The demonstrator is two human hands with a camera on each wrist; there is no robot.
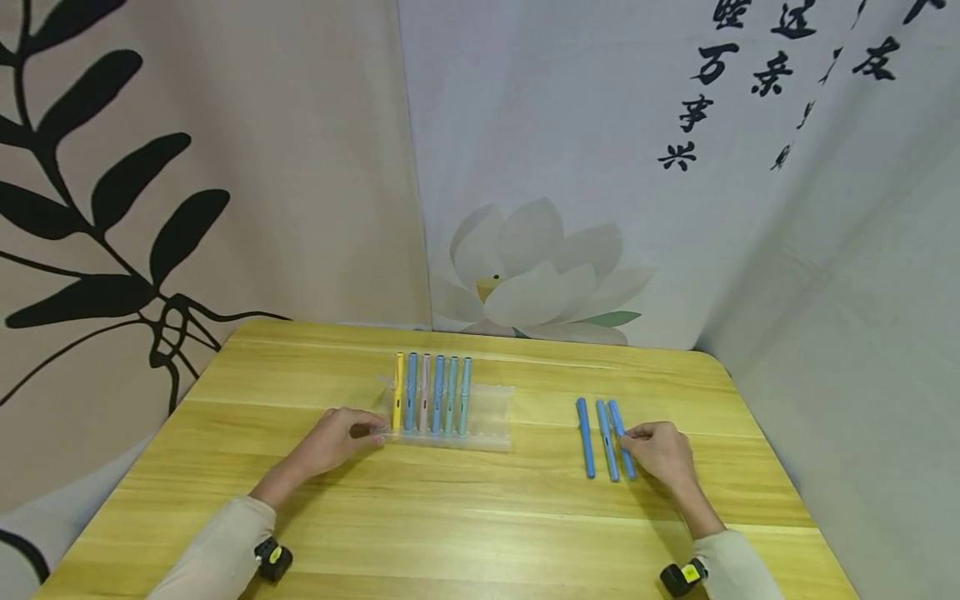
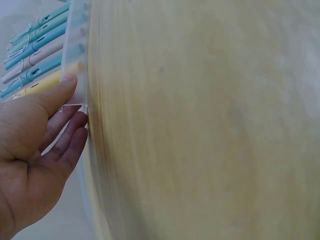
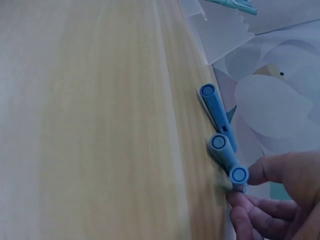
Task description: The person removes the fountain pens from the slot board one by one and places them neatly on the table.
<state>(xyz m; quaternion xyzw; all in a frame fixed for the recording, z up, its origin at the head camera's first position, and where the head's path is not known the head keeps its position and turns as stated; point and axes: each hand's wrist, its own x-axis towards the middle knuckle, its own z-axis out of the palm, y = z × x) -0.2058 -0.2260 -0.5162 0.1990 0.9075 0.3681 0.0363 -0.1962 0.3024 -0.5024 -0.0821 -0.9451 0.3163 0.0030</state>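
Note:
A clear plastic pen rack [image 1: 491, 417] stands near the back of the table, with several pens upright in its left part: a yellow pen [image 1: 398, 392], a pink pen [image 1: 425, 393], and blue and green ones. My left hand [image 1: 337, 440] holds the rack's left end, thumb [image 2: 65, 92] on its front edge beside the yellow pen. To the right lie three blue pens, roughly side by side. My right hand [image 1: 663, 452] pinches the rightmost blue pen [image 3: 239, 176] between thumb and fingers. Beside it are the middle blue pen [image 1: 607, 442] and the left blue pen [image 1: 585, 440].
The wooden table [image 1: 465, 525] has rounded back corners. Behind it hangs a cloth backdrop [image 1: 540, 150] with a lotus print and dark lettering; a leaf-patterned cloth [image 1: 315, 167] is on the left. A black device [image 1: 273, 558] is worn at my left wrist, another [image 1: 682, 577] at my right.

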